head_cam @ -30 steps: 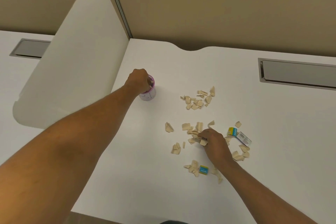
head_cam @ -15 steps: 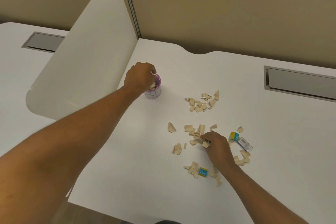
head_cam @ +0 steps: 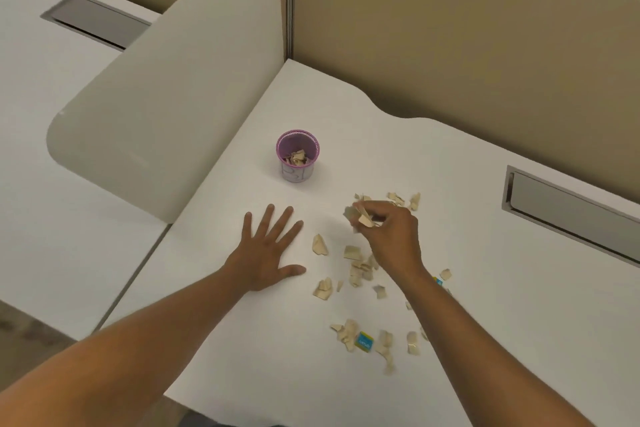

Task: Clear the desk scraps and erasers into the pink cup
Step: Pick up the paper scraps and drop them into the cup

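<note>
Scrap transfer to pink cup (head_cam: 298,155) under way.
Right hand (head_cam: 391,236) pinches paper scraps (head_cam: 360,217); left hand (head_cam: 268,253) flat, empty; carry cupward next.

Left hand (head_cam: 266,255) flat on the white table (head_cam: 242,340), fingers (head_cam: 277,218) spread, near the pink cup (head_cam: 298,156) but apart from it. Right hand (head_cam: 391,236) raised above the table, pinching a bundle of tan scraps (head_cam: 360,217). The cup stands upright with scraps inside. Loose scraps (head_cam: 353,253) and a blue-and-yellow eraser (head_cam: 364,342) lie scattered on the table; a second eraser (head_cam: 438,280) shows partly behind the right forearm.
</note>
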